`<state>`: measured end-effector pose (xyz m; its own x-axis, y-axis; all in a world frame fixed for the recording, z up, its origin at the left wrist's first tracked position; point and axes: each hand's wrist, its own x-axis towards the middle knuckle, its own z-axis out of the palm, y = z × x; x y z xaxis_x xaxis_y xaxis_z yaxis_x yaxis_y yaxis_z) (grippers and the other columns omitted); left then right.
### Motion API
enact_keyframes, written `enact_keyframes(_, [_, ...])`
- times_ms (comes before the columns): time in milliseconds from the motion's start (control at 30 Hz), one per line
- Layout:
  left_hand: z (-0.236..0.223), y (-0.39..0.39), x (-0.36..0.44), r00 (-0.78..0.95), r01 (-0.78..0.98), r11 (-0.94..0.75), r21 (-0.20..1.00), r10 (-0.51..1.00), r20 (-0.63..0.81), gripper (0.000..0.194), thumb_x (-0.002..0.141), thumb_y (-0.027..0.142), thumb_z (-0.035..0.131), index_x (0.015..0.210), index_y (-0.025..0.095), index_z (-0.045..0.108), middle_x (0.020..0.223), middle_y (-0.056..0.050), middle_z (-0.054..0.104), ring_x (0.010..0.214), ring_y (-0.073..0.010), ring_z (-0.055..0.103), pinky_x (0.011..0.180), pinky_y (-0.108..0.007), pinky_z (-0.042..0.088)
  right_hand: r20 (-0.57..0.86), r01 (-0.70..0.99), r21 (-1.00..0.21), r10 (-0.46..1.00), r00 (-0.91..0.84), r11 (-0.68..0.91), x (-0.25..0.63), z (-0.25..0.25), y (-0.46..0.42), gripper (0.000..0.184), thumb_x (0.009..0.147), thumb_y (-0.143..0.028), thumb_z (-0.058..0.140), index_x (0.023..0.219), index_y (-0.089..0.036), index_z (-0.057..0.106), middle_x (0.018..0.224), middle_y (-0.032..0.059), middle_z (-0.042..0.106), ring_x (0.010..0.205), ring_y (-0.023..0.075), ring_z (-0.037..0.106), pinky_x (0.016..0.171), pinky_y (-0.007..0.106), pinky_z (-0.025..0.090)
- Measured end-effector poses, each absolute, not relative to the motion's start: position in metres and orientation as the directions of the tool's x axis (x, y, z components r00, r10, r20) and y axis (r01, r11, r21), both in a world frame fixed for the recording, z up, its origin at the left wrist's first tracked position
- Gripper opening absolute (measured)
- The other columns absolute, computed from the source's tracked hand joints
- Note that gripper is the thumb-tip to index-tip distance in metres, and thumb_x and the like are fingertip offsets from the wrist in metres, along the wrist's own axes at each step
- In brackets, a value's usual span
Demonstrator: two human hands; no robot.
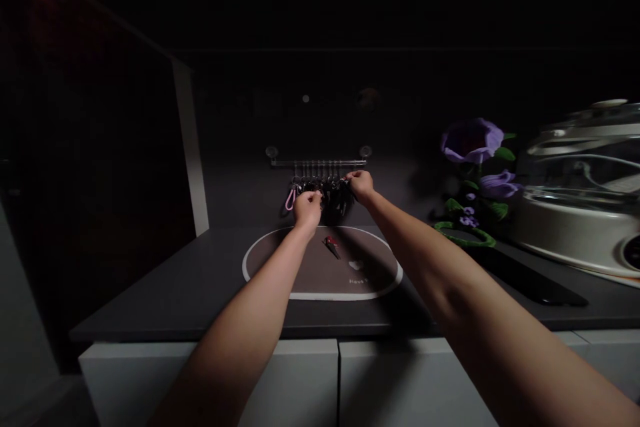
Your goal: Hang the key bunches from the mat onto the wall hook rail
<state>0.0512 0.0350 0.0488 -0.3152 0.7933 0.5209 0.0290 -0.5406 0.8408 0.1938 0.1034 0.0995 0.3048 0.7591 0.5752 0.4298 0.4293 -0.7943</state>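
A clear hook rail [320,163] is fixed to the dark wall, and keys [342,199] hang in a row from its hooks. At the row's right end, my right hand [361,185] is closed in a pinch on what look like dark keys. My left hand [307,209] is also pinched, lower and just in front of the hanging row; its fingers hide whatever is in them. A pink loop strap [291,199] dangles left of that hand. Below, a small bunch of keys with a red part [331,245] lies on the brown oval mat [280,260].
The mat lies on a dark countertop [185,287] above white cabinets [300,373]. To the right stand purple crocheted flowers [473,141], a flat black object [530,277] and a cream appliance with a transparent cover [575,227]. The surroundings are dim, with arm shadows across the counter.
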Motion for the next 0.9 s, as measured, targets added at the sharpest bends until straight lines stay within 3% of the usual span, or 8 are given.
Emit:
enact_keyframes(467, [0.050,0.037,0.046,-0.288,0.057,-0.455,0.889,0.845,0.451,0.013,0.075,0.019,0.050,0.070,0.011,0.058,0.057,0.002,0.052,0.044,-0.0049,0.044,0.046,-0.017,0.033,0.597,0.438,-0.780,0.741,0.308,0.447,0.201,0.081,0.108,0.017,0.068,-0.025,0.055,0.078,-0.015,0.065,0.078,0.0048,0.066,0.071,0.0131,0.057,0.070,0.024,0.042])
enact_keyframes(633, [0.053,0.030,0.043,-0.288,0.075,-0.394,0.916,0.871,0.398,0.009,0.073,0.013,0.052,0.071,0.011,0.060,0.055,0.002,0.053,0.043,-0.0046,0.045,0.046,-0.017,0.036,0.595,0.450,-0.778,0.746,0.301,0.439,0.200,0.079,0.097,0.022,0.072,-0.023,0.052,0.090,-0.016,0.063,0.095,0.0069,0.065,0.084,0.0143,0.058,0.080,0.027,0.042])
enact_keyframes(767, [0.051,0.027,0.040,-0.243,0.152,-0.370,0.916,0.885,0.398,0.007,0.070,0.010,0.055,0.067,0.011,0.061,0.052,0.002,0.053,0.043,-0.0058,0.046,0.048,-0.019,0.037,0.619,0.458,-0.769,0.697,0.362,0.446,0.196,0.073,0.081,0.024,0.072,-0.020,0.051,0.094,-0.016,0.061,0.099,0.0080,0.063,0.089,0.0151,0.057,0.082,0.027,0.041])
enact_keyframes(900, [0.048,0.026,0.036,-0.150,0.283,-0.357,0.890,0.900,0.409,0.005,0.064,0.008,0.060,0.062,0.011,0.062,0.049,0.002,0.052,0.043,-0.0072,0.046,0.051,-0.021,0.038,0.590,0.375,-0.797,0.740,0.323,0.473,0.189,0.057,0.059,0.020,0.071,-0.019,0.050,0.088,-0.015,0.060,0.090,0.0061,0.063,0.080,0.0132,0.057,0.078,0.026,0.042])
